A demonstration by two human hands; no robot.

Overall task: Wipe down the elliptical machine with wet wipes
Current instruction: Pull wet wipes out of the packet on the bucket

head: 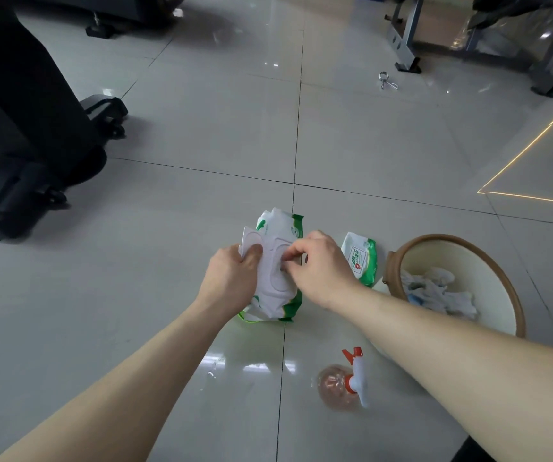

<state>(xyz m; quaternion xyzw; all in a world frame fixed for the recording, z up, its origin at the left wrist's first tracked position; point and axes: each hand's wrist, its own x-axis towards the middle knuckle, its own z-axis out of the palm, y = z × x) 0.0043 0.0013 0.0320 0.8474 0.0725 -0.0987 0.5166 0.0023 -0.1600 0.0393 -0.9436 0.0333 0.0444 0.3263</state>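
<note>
Wet-wipe pack (276, 278): held left of the basin (451, 258) — lid open.
Left hand (232, 278): curled round the pack.
Right hand (321, 265): pinched at its opening.

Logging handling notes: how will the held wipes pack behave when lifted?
The pack likely flops: its film wrinkles under the left hand. Glossy film may slip. Its stiff white lid probably offers the firmest hold; the right hand pinches at its opening.

L hand (232, 278) & R hand (321, 268) — both bare, forearms (128, 378) unsleeved to frame edge.
</note>
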